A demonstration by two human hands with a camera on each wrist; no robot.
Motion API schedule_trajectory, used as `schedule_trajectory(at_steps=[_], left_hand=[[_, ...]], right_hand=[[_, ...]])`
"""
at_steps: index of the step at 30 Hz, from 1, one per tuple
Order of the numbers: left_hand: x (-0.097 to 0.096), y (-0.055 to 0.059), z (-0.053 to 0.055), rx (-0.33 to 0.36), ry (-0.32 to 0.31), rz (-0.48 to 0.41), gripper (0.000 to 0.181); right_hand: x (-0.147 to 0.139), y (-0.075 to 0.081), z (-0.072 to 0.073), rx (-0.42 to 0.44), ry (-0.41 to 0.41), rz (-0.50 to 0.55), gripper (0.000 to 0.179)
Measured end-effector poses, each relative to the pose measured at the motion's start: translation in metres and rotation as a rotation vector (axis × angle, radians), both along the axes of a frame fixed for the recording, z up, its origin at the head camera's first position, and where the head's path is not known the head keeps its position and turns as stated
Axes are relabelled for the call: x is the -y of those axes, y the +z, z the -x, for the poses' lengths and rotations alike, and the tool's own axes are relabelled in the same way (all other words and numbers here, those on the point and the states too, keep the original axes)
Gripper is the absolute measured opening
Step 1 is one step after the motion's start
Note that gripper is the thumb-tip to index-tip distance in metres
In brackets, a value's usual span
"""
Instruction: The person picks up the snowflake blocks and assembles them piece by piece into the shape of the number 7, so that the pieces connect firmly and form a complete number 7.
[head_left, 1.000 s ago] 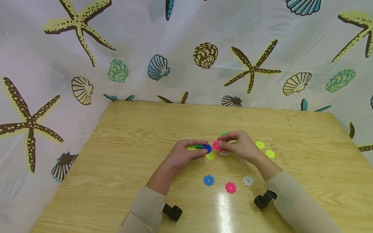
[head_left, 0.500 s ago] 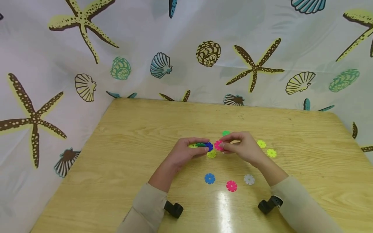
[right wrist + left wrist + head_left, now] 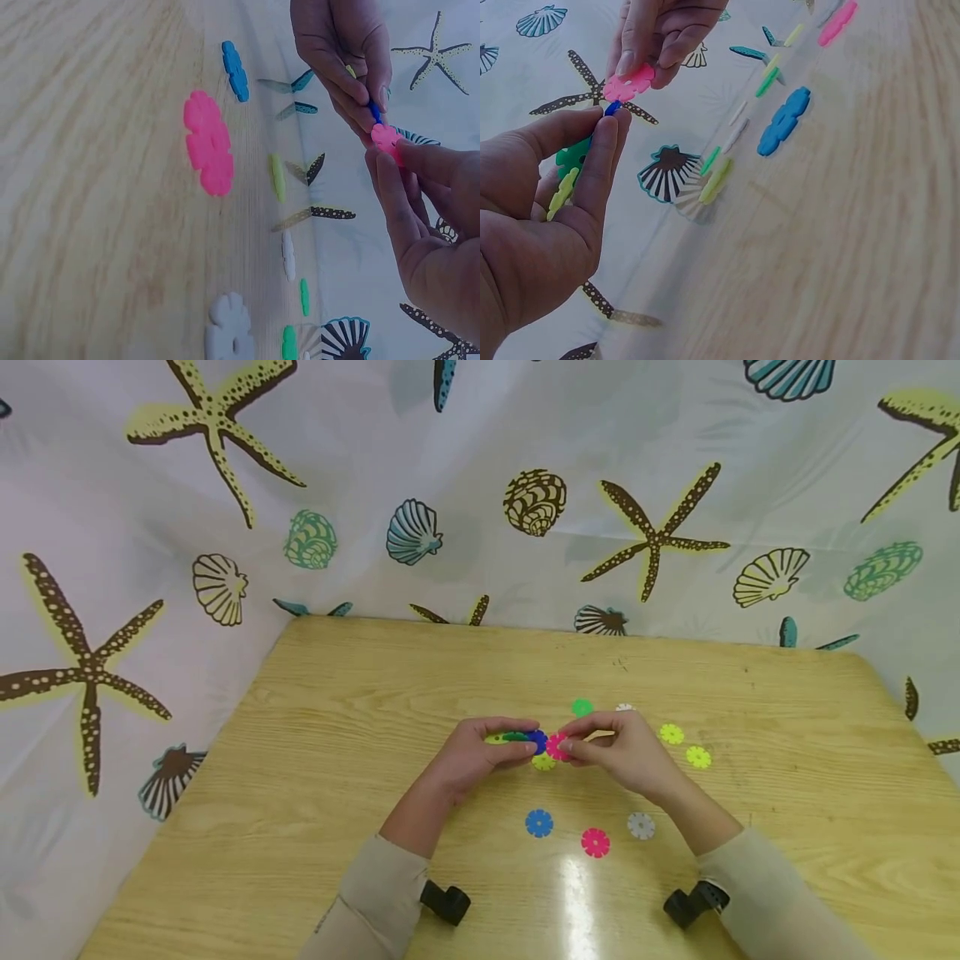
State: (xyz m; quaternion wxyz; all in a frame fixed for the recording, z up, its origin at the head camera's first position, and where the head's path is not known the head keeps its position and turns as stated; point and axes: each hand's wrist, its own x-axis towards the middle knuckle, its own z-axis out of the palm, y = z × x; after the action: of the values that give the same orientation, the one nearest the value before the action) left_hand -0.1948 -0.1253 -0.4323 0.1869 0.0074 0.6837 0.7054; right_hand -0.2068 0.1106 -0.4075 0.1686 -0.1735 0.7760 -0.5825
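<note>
**Pink flower-shaped plastic disc is held at the rim of a dark blue notched plastic disc**

Above the light wood-grained counter, about midway between its left and right edges, the discs are held by both hands. By the left hand, the dark blue disc is pinched between the thumb and the fingers. Behind it, in the hollow of the same hand, a dark green notched plastic disc and a yellow notched plastic disc are seen in a row with it. By the right hand, the pink disc is gripped between the thumb and the fingertips. Its rim appears to be touching the dark blue rim; whether the slots are engaged cannot be told.

On the counter, just below the held discs, a lemon-yellow notched disc is partly covered from view. Toward the near edge, a medium blue notched disc, a second pink disc and a white notched disc are spread from left to right. Toward the far edge, a bright green notched disc and a second white disc are found. Toward the right edge, one bright yellow disc is placed near another bright yellow disc. The far edge is bordered by white cloth printed with starfish and shells.
</note>
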Motion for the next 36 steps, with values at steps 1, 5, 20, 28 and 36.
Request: schedule_trajectory(at_steps=[1, 5, 20, 28, 36], left_hand=[[0.000, 0.000, 0.000, -0.001, -0.003, -0.007, 0.036], [0.000, 0.001, 0.001, -0.002, -0.004, -0.016, 0.036], [-0.001, -0.001, 0.000, 0.046, 0.005, -0.065, 0.035], [-0.009, -0.005, -0.002, 0.079, -0.021, -0.146, 0.034], [-0.018, -0.010, -0.002, 0.097, 0.014, -0.179, 0.034]], right_hand=[[0.000, 0.000, 0.000, -0.012, -0.004, -0.004, 0.024], [0.000, 0.001, -0.001, -0.049, -0.031, -0.027, 0.022], [0.009, -0.001, -0.007, -0.095, -0.067, 0.009, 0.019], [0.011, 0.000, -0.005, -0.184, -0.085, -0.073, 0.015], [0.009, -0.005, -0.006, -0.182, -0.129, -0.064, 0.014]])
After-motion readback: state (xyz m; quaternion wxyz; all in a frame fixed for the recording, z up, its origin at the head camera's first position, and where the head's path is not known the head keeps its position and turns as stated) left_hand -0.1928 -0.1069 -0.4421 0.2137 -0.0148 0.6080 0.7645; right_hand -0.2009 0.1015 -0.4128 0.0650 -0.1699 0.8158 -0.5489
